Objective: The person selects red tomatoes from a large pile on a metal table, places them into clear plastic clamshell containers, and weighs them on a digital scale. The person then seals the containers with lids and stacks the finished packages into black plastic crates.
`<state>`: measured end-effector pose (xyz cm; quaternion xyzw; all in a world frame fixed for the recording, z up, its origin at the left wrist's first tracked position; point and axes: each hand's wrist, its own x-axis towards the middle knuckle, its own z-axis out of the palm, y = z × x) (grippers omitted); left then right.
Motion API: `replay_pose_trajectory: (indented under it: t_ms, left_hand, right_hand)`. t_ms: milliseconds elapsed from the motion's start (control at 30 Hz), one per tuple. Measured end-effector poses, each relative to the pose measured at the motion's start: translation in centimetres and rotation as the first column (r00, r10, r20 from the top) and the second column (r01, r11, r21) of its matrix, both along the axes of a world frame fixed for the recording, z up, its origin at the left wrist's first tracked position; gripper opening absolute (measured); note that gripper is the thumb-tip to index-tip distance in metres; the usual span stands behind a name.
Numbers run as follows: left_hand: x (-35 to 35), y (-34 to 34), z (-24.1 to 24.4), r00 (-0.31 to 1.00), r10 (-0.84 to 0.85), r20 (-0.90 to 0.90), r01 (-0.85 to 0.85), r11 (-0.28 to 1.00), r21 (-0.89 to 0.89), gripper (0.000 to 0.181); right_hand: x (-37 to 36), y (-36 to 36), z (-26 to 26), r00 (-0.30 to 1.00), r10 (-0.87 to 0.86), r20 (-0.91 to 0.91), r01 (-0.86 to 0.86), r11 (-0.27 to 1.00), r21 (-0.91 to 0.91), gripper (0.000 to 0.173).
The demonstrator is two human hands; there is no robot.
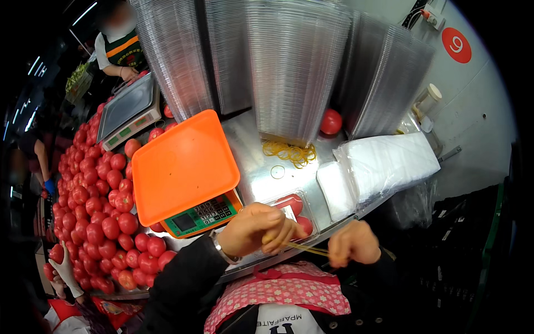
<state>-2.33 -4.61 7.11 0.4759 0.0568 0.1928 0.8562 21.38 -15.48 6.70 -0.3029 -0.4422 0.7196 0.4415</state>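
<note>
A yellow rubber band (309, 249) is stretched between my two hands. My left hand (260, 229) grips one end, with its fingers curled over the near part of a clear plastic clamshell box (313, 204). My right hand (353, 244) pinches the other end, out past the table's front edge. Red tomatoes (293, 203) lie inside the box, which has a white label (288, 213) on top. My left hand and wrist hide part of the box. Whether the band touches the box, I cannot tell.
An orange-topped scale (185, 167) stands left of the box, beside a large tomato heap (96, 204). Tall stacks of clear plastic boxes (296, 71) rise behind loose rubber bands (288, 153). White pads (392, 167) lie right. Co-workers' hands (128, 74) and a gloved hand (66, 269) are at left.
</note>
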Motion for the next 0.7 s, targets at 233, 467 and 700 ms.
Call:
replay_pose_trajectory:
  t_ms: [233, 467, 700]
  left_hand:
    - [3.3, 1.9, -3.4, 0.649, 0.683, -0.335, 0.575, -0.153, 0.804, 0.028]
    - [1.7, 4.5, -9.6, 0.527, 0.504, -0.684, 0.452, 0.515, 0.728, 0.056]
    - [-0.5, 2.2, -8.4, 0.757, 0.283, -0.589, -0.223, 0.959, 0.174, 0.038]
  right_hand:
    - [1.0, -1.0, -6.0, 0.055, -0.344, 0.937, -0.320, 0.883, 0.343, 0.087]
    - [2.3, 4.2, -10.7, 0.245, -0.195, 0.950, -0.377, 0.883, 0.279, 0.123]
    - [2.1, 3.3, -9.1, 0.868, 0.044, 0.495, 0.044, 0.985, -0.165, 0.076]
